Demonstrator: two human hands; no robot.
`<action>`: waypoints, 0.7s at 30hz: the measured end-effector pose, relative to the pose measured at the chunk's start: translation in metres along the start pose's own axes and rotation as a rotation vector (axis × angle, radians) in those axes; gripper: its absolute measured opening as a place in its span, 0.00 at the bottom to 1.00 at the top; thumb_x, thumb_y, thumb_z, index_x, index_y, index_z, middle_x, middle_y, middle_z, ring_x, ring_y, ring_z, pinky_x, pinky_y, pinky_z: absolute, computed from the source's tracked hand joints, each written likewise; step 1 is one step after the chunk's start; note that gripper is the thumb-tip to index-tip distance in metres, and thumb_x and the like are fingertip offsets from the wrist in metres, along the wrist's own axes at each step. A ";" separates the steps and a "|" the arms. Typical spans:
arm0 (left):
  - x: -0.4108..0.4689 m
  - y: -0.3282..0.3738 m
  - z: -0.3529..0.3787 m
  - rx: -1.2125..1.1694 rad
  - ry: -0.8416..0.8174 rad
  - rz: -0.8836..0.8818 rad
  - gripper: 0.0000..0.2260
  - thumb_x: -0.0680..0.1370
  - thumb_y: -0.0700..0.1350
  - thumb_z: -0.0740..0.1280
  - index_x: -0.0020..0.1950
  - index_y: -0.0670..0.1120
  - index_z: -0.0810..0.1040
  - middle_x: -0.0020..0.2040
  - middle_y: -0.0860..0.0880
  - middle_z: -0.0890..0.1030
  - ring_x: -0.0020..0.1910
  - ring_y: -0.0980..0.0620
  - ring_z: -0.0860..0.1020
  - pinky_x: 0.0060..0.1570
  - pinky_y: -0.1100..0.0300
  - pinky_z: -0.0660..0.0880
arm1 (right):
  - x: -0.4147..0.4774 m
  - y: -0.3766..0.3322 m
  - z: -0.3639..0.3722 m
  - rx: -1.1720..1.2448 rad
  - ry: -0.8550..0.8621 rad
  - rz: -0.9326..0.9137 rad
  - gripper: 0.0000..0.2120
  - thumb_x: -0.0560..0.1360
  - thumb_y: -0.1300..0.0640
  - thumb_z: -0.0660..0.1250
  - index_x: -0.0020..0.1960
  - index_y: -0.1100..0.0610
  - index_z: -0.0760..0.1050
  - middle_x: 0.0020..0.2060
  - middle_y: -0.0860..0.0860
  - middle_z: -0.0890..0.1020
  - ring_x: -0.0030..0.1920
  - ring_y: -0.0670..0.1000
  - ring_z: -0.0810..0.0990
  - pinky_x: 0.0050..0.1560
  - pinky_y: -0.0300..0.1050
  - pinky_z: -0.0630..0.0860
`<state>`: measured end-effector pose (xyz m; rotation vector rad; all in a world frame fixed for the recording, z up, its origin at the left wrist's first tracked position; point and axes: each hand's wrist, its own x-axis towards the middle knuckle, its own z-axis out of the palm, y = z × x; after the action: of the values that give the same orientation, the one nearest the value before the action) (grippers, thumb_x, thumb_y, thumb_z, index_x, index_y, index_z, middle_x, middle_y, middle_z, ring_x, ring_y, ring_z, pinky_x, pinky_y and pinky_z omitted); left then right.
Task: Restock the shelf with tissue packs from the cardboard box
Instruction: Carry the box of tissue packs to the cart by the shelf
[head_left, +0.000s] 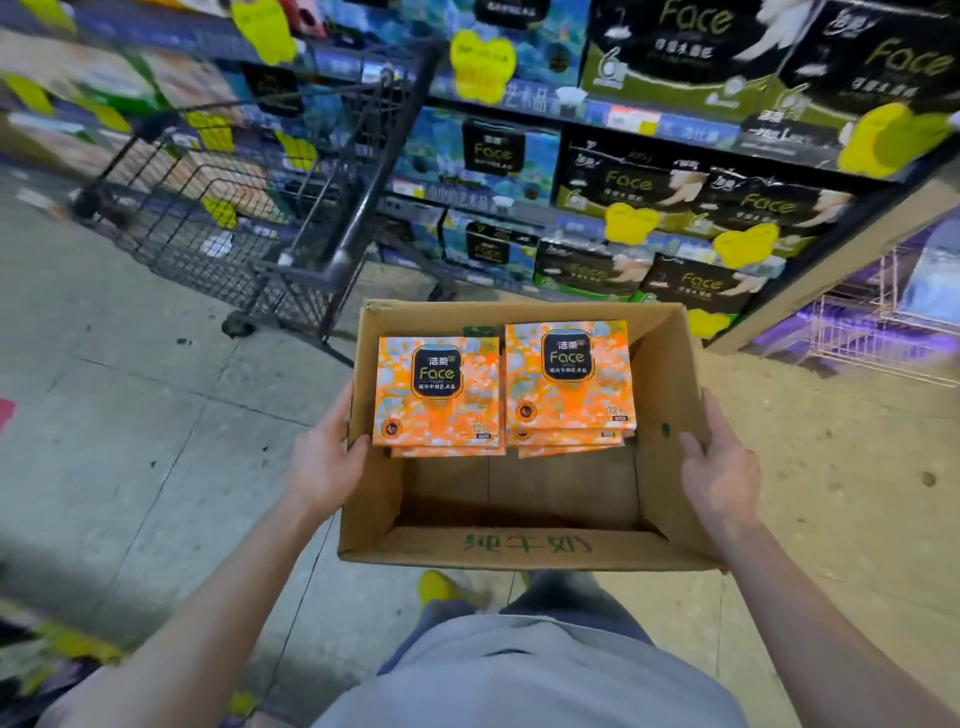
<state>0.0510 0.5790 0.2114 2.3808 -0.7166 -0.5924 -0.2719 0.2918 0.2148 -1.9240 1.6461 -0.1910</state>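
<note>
An open cardboard box (514, 545) is held up in front of me. My left hand (327, 457) grips its left wall, thumb hooked over the rim. My right hand (719, 467) presses flat against the outside of its right wall, thumb on the rim. Inside, at the far end, lie two stacks of orange tissue packs, a left stack (439, 400) and a right stack (569, 384), each several packs deep. The near half of the box floor is bare. The shelf (649, 218) stands ahead, filled with blue and black tissue packs.
A dark wire shopping cart (249, 208) stands on the left, close to the shelf and the box's far left corner. Yellow price tags hang along the shelf edges. A white wire rack (883, 322) is at the right. The floor is concrete.
</note>
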 end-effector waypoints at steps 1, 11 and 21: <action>-0.007 -0.014 -0.008 -0.007 -0.001 -0.011 0.40 0.77 0.37 0.67 0.79 0.69 0.57 0.48 0.50 0.87 0.51 0.48 0.85 0.51 0.50 0.80 | -0.014 -0.005 0.007 -0.004 -0.001 0.005 0.29 0.84 0.57 0.63 0.82 0.45 0.59 0.61 0.61 0.83 0.58 0.67 0.80 0.61 0.57 0.77; -0.070 -0.130 -0.078 -0.002 0.050 -0.151 0.36 0.77 0.43 0.67 0.80 0.65 0.56 0.54 0.49 0.87 0.52 0.43 0.85 0.47 0.48 0.80 | -0.104 -0.063 0.078 0.018 -0.043 -0.061 0.29 0.83 0.58 0.64 0.82 0.49 0.61 0.53 0.63 0.85 0.51 0.65 0.82 0.57 0.56 0.78; -0.142 -0.200 -0.127 -0.070 0.160 -0.410 0.35 0.76 0.44 0.66 0.80 0.62 0.58 0.62 0.51 0.84 0.59 0.49 0.83 0.57 0.48 0.80 | -0.137 -0.111 0.142 -0.030 -0.223 -0.284 0.29 0.82 0.59 0.65 0.81 0.51 0.63 0.56 0.65 0.84 0.55 0.67 0.81 0.58 0.56 0.75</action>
<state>0.0837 0.8528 0.2118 2.4877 -0.1324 -0.5701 -0.1412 0.4746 0.1928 -2.1127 1.2366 -0.0608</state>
